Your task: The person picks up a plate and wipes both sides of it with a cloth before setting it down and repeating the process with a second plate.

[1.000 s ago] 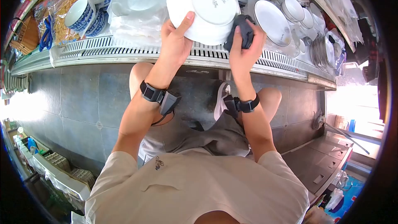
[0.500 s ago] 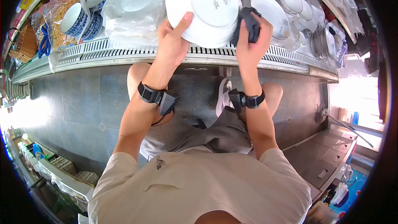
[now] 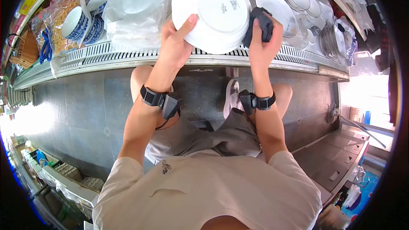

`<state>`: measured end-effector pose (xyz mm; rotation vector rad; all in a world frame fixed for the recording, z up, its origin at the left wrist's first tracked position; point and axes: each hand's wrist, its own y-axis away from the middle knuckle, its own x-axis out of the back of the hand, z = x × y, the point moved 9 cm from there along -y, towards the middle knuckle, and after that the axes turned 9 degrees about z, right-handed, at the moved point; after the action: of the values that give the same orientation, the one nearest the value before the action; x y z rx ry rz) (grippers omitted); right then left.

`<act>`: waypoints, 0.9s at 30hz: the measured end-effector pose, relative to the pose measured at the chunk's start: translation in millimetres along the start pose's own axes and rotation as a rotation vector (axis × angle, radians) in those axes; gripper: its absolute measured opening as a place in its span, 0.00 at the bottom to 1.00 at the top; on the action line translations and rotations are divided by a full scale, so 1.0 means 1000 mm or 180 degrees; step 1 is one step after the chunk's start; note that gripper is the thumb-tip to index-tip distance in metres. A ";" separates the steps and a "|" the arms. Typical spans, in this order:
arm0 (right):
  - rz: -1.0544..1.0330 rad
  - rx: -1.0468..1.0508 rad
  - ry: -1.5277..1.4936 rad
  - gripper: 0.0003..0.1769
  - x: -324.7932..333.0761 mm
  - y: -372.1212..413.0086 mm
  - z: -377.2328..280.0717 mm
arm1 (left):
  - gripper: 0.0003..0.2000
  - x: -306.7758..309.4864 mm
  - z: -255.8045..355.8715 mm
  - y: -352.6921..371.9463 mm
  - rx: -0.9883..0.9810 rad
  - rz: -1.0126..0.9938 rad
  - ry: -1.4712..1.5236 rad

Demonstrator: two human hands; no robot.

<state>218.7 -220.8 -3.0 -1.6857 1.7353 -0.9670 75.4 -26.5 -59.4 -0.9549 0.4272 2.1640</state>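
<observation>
Gripping white bowl (image 3: 211,12), upper centre, in our left hand (image 3: 175,44); right hand (image 3: 263,42) fingers closed on dark cloth (image 3: 260,24) against its rim.

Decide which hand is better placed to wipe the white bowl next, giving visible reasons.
Likely right: the right hand holds the dark cloth against the white bowl; the left hand steadies it.

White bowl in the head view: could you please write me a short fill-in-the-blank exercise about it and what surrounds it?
The left hand holds a bowl whose colour is ____.
The right hand presses a dark grey ____ against the bowl's rim.
The patterned bowls at the left of the metal shelf are white and ____.
Missing words: white; cloth; blue.
</observation>
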 end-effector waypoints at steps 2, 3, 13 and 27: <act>-0.0142 0.0168 -0.0027 0.17 -0.002 0.009 -0.030 | 0.19 0.004 -0.001 -0.002 0.0028 0.0084 0.0080; -0.0231 0.0406 -0.0029 0.19 -0.004 0.017 -0.048 | 0.19 0.006 -0.001 -0.003 0.0010 0.0176 0.0114; 0.0156 -0.0582 -0.0037 0.16 0.020 -0.014 0.016 | 0.20 0.001 -0.007 0.004 0.0133 -0.0236 -0.0262; 0.0268 0.0403 0.0244 0.17 0.019 -0.007 -0.026 | 0.18 0.010 -0.001 -0.001 0.0221 0.0030 0.0269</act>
<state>201.1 -235.8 20.5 -1.5023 1.7405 -1.0915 72.6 -21.8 -67.4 -1.0100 0.5450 2.1084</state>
